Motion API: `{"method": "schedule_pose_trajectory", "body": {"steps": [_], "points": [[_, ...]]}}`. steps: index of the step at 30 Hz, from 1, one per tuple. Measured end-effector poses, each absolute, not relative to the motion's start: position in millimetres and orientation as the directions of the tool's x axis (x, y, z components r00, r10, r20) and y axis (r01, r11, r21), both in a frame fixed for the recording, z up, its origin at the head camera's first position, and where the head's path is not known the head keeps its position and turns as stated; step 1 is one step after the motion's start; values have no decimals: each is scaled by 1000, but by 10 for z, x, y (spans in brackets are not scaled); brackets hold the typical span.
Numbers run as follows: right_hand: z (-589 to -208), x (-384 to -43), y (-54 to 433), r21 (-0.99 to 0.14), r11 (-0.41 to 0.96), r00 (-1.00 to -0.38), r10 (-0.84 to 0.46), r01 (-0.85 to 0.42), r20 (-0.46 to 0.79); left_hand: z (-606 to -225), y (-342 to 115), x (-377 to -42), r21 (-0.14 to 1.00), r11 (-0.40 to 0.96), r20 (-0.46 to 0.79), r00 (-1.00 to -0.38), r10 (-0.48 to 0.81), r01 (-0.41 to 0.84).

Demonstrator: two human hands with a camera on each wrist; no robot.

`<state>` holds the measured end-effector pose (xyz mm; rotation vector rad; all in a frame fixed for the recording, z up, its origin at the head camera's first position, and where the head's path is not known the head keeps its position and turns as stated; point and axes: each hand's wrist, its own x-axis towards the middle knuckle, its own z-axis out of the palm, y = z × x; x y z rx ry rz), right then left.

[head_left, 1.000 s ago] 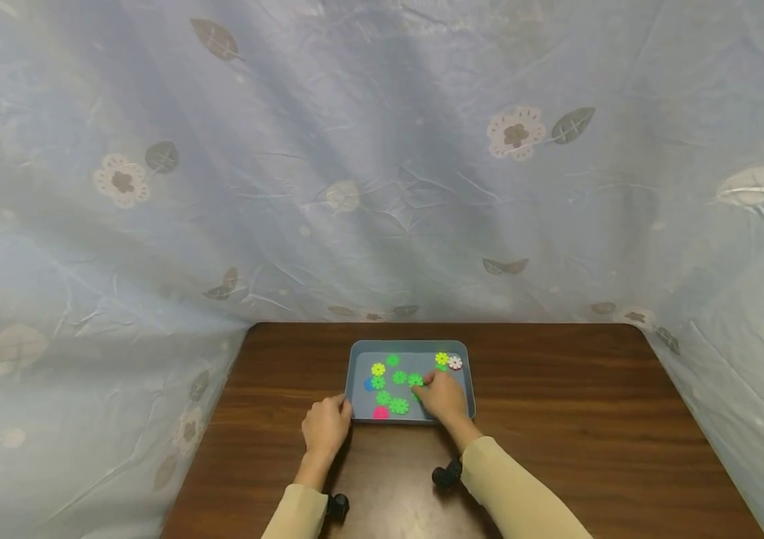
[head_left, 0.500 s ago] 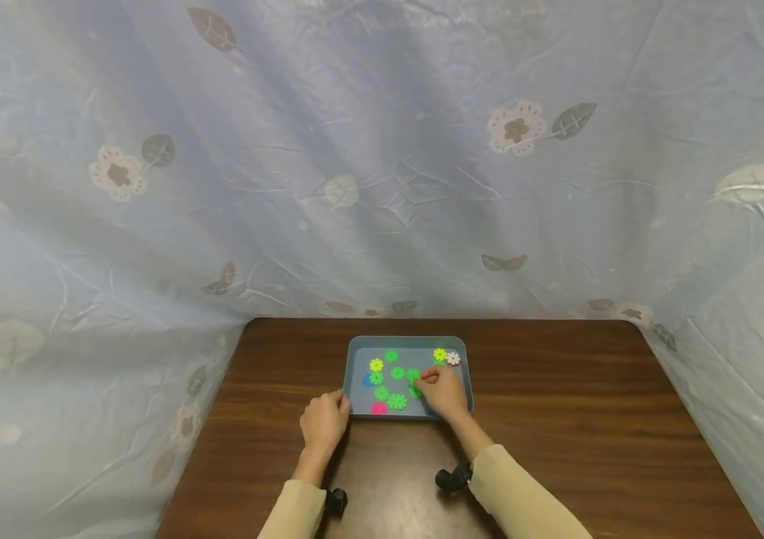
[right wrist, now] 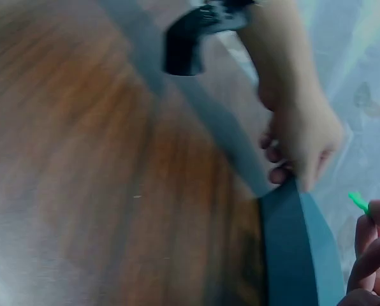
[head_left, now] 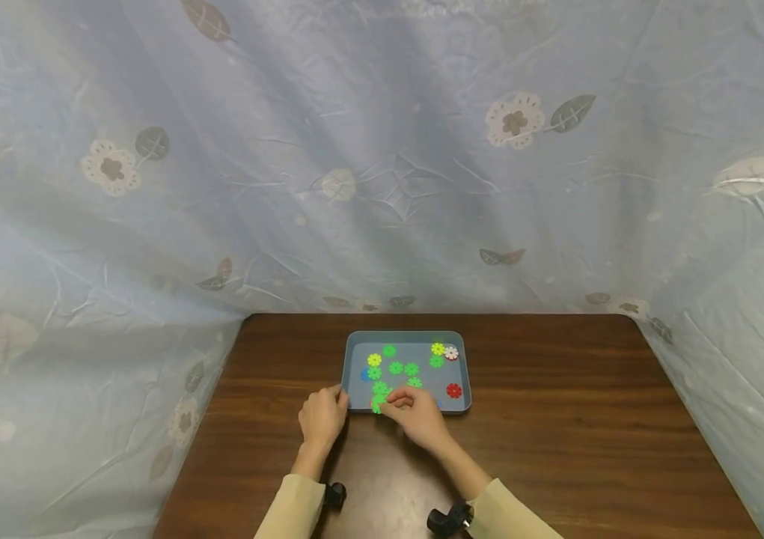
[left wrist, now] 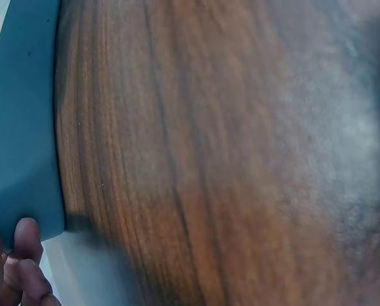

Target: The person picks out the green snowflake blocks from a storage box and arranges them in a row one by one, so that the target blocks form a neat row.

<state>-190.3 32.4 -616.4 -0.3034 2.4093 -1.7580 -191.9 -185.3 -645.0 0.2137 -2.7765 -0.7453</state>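
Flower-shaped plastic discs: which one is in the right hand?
The green flower-shaped plastic disc pinched by the right hand, seen nearly edge-on in the right wrist view; the other visible discs lie in the blue-grey rectangular tray.

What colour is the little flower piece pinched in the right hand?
Green. The flower piece in the right hand shows best in the head view.

The tray (head_left: 415, 337) and discs (head_left: 378, 405) look like smooth plastic, the table (head_left: 570, 427) glossy grained wood, the backdrop (head_left: 408, 105) creased, sheeny cloth.
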Motion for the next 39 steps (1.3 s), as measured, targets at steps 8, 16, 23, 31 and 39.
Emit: {"method": "schedule_pose_trajectory", "body": {"steps": [8,16,23,31,39], "points": [[-6340,-1724,244,-931,351,-930,-365,-99,-38,-6435,-1848,-1918,496,865,216,-955,-205,-73],[-6526,-1669,213,-856,496,-940,-339,-144,-38,-6467,-1861,-1912,499,863,206,-957,-203,-75],[-6542,-1636,179,-789,590,-950,-312,-171,-27,-6451,-1857,-1912,497,864,207,-957,-204,-77],[-6563,-1641,159,-765,614,-958,-286,-191,10,-6425,-1839,-1898,500,863,226,-952,-207,-69],[-6533,-1648,165,-777,596,-958,-285,-202,31,-6431,-1855,-1893,505,860,218,-954,-206,-70]]}}
